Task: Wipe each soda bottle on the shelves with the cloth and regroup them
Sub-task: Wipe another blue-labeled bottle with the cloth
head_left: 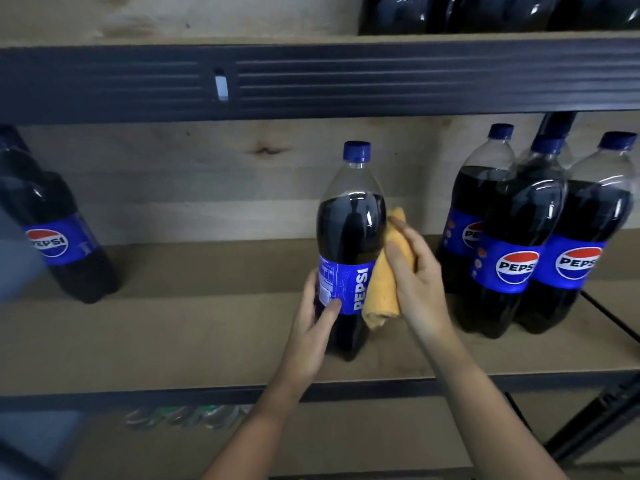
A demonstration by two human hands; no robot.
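Observation:
A large Pepsi bottle (349, 230) with a blue cap stands upright at the middle of the wooden shelf (194, 334). My left hand (317, 323) grips its lower body at the blue label, thumb across the front. My right hand (415, 275) holds a folded orange cloth (384, 289) and presses it against the bottle's right side. A group of three Pepsi bottles (519, 237) stands close together at the right of the same shelf. One more Pepsi bottle (55, 230) stands at the far left.
A dark metal shelf beam (346, 81) runs across above the bottles. More dark bottles (485, 12) sit on the upper shelf at the top right. A black cable (609, 317) runs along the shelf's right end. Below the front rail, green-tinted bottles (187, 415) show dimly.

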